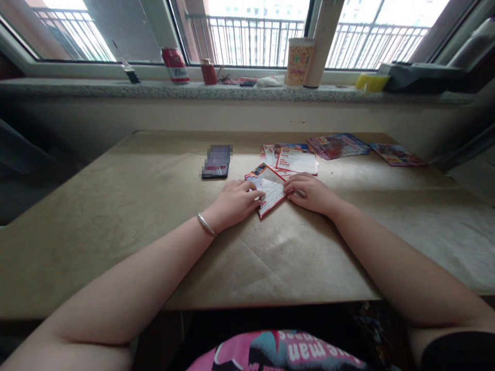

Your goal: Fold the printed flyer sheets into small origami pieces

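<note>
A white printed leaflet [273, 189] with red edges and a colourful upper corner lies at an angle on the table, apparently folded. My left hand [238, 201], with a silver bangle at the wrist, has its curled fingers on the leaflet's left side. At the right edge, the bent fingers and thumb of my right hand [310, 192] grip the paper. Just beyond the leaflet is an overlapping pile of similar leaflets [297, 160], with white and red printed sides showing.
A phone [216, 162] with a blurred screen lies left of the leaflets. Farther right are a stack of colourful leaflets [340, 145] and another group [398, 153]. On the windowsill stand a red can [175, 66], a red container [208, 72] and a patterned paper cup [299, 63].
</note>
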`<state>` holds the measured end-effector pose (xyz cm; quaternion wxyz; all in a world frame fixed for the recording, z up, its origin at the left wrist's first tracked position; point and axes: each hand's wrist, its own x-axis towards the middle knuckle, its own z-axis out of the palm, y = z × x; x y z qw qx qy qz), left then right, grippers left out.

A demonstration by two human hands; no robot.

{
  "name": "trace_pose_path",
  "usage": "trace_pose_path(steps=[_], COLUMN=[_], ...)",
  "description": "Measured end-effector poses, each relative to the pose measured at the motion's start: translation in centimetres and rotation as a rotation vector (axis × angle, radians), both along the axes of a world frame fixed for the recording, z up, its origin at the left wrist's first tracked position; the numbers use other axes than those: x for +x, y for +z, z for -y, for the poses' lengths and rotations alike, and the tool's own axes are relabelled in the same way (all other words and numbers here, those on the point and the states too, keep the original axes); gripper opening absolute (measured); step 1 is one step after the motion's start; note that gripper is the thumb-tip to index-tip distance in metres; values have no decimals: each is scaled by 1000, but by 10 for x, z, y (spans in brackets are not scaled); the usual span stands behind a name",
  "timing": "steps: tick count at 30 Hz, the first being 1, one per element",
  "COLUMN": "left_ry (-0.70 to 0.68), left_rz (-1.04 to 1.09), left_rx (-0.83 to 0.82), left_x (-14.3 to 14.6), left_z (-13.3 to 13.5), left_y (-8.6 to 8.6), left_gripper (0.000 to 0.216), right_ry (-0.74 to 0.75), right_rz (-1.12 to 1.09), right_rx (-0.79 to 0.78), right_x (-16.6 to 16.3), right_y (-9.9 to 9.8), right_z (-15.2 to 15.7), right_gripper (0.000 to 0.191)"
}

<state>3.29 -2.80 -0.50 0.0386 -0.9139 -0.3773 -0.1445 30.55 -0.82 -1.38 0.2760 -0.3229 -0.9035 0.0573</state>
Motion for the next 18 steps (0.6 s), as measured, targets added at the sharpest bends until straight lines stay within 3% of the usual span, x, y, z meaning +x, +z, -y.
trace_pose_path(steps=[9,18], left_ry=[-40,-75], left_rz=[-34,14], left_rx=[-124,-106], left_x=[-5,-6], left_z=[-1,-3], left_y=[3,3], left_gripper=[50,29], right_ry=[-42,-46], right_rz=[58,128], right_rx=[55,47], right_x=[4,5], right_y=[2,3], right_z=[3,5], right_gripper=[37,45])
